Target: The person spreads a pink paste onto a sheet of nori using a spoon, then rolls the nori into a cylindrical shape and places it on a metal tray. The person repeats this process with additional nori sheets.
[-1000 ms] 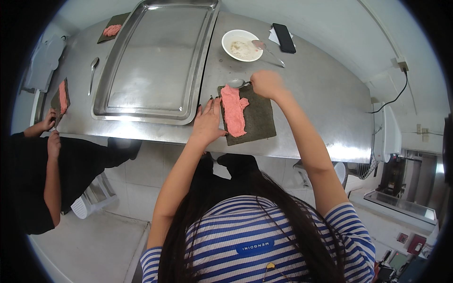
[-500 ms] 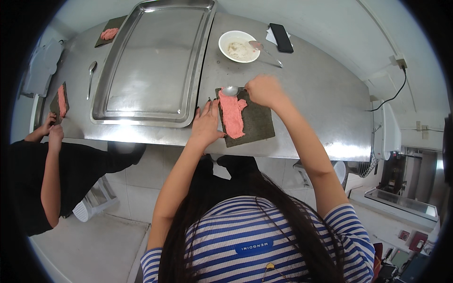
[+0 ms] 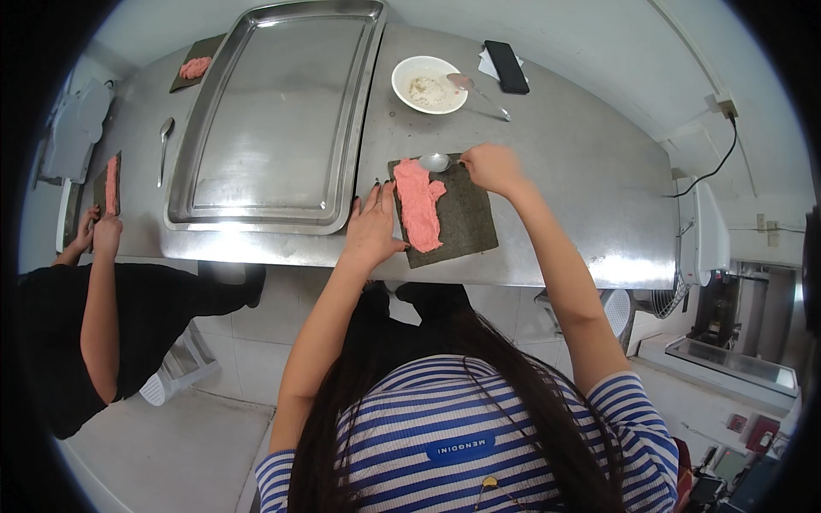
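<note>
A dark green seaweed sheet (image 3: 470,218) lies flat on the metal table in front of me. A strip of pink minced paste (image 3: 418,209) covers its left part, with a small lobe sticking out to the right. My left hand (image 3: 373,229) rests with fingers spread along the sheet's left edge, thumb near its lower corner. In my right hand (image 3: 496,168), closed around the handle, is a metal spoon (image 3: 435,162). Its bowl is over the sheet's far edge, just right of the paste's top end.
Left of the sheet stands a large steel tray (image 3: 182,188). Farther back are a white bowl (image 3: 400,84) with a second spoon (image 3: 487,103) on its rim and a black phone (image 3: 506,67). At far left, a co-worker's hands (image 3: 101,229) hold another pasted sheet (image 3: 112,184); a loose spoon (image 3: 162,154) lies nearby.
My right hand and its spoon have shifted right, off the top of the paste. My left hand keeps its place. The co-worker's sheet at far left has turned more upright.
</note>
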`<state>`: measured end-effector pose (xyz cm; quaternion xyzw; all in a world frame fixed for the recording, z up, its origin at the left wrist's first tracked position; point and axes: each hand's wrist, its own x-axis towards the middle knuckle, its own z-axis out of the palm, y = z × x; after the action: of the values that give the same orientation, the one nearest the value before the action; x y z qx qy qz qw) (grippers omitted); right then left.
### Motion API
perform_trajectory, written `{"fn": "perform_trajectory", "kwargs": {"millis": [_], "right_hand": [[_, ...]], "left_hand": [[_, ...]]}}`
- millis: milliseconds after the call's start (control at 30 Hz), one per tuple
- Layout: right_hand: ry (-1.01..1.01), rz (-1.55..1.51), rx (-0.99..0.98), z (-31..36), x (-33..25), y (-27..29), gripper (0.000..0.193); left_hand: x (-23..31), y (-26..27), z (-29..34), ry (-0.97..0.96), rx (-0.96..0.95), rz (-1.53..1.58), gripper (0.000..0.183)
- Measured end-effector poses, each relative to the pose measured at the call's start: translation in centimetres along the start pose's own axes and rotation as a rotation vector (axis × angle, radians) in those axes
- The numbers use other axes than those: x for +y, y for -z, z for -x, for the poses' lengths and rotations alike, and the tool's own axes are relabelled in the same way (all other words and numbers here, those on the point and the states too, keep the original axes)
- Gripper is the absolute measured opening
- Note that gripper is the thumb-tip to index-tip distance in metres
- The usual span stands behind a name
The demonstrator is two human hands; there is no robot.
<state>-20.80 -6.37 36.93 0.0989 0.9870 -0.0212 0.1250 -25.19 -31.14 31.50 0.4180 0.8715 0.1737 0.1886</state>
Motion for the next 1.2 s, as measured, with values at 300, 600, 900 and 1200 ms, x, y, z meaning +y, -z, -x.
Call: {"fn": "perform_trajectory", "kwargs": {"millis": [300,600,900,1200], "right_hand": [[0.027,-0.041,0.000,0.4,-4.5,0.5,0.018],[0.149,-0.055,-0.013,3.3,-1.9,0.8,0.018],[0.204,-0.028,0.233,0.8,-1.4,-2.4,0.019],[0.044,-0.057,0.200,-0.5,-2.5,-1.1,0.015]], "left_hand": [[0.0,0.0,0.0,-0.003,0.001,0.007,0.113],[-0.3,-0.3,0.0,-0.013,0.017,0.027,0.112],[0.0,0.1,0.0,-0.010,0.002,0.038,0.112],[0.0,0.0,0.0,0.005,-0.002,0.010,0.112]]}}
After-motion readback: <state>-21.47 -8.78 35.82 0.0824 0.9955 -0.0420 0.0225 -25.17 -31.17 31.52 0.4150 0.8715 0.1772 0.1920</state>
